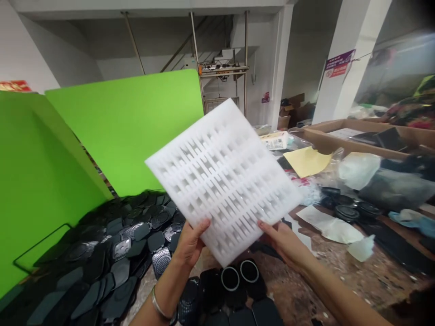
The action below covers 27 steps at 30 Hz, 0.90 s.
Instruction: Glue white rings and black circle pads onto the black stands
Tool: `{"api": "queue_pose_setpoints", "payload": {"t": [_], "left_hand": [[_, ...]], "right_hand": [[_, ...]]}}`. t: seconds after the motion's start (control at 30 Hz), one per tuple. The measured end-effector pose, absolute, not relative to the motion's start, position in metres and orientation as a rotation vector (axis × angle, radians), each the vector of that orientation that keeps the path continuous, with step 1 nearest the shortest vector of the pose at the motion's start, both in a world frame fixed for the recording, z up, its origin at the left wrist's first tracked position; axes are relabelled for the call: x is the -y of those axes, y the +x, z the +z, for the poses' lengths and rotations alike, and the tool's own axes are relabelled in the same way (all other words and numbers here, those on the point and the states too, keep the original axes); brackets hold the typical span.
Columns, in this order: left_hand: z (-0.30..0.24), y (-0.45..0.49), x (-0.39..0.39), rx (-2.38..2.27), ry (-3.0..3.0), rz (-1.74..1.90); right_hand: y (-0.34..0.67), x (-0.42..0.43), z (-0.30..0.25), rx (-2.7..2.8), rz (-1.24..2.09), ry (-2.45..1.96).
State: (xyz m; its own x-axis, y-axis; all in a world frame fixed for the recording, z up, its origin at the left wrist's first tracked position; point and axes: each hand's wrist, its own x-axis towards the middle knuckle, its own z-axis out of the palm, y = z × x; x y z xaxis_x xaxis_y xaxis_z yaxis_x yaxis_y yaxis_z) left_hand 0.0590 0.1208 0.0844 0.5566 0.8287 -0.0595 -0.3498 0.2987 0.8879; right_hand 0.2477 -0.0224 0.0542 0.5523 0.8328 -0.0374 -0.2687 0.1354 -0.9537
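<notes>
A white foam tray (222, 174) with rows of small slots is held up in the air, tilted, in front of me. My left hand (190, 244) grips its lower left edge with the thumb on the front. Its lower right edge is held by my right hand (283, 242), fingers underneath. Below the tray, on the table, lie black plastic parts, two with round white rings (239, 274).
A large heap of black flat parts (112, 253) fills the table's left side, against green boards (122, 131). To the right lie a yellow sheet (307, 160), plastic bags, white paper scraps, black round lids (346, 210) and cardboard boxes (360, 131).
</notes>
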Motion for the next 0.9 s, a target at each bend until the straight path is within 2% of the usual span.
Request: {"api": "queue_pose_setpoints", "payload": {"t": [0.07, 0.1, 0.23, 0.33, 0.53, 0.7, 0.9], "left_hand": [[0.082, 0.041, -0.122, -0.612, 0.981, 0.911], [0.082, 0.032, -0.122, -0.619, 0.984, 0.945], [0.086, 0.001, -0.116, -0.652, 0.971, 1.040], [0.085, -0.017, -0.113, -0.667, 0.939, 1.072], [0.080, -0.047, -0.110, -0.727, 0.913, 1.142], [0.091, -0.082, -0.110, -0.731, 0.886, 1.421], [0.100, -0.131, -0.112, -0.750, 0.974, 1.724]], "right_hand": [[0.238, 0.027, 0.059, 0.875, 0.918, -1.494], [0.234, 0.028, 0.063, 1.016, 0.829, -1.634], [0.226, 0.024, 0.079, 1.174, -0.048, -1.750], [0.224, 0.004, 0.081, 1.211, -0.271, -1.709], [0.204, -0.024, 0.078, 1.243, -0.035, -1.528], [0.183, -0.003, 0.085, 1.150, 0.055, -1.433], [0.175, -0.003, 0.035, 1.219, 0.795, -1.667]]}}
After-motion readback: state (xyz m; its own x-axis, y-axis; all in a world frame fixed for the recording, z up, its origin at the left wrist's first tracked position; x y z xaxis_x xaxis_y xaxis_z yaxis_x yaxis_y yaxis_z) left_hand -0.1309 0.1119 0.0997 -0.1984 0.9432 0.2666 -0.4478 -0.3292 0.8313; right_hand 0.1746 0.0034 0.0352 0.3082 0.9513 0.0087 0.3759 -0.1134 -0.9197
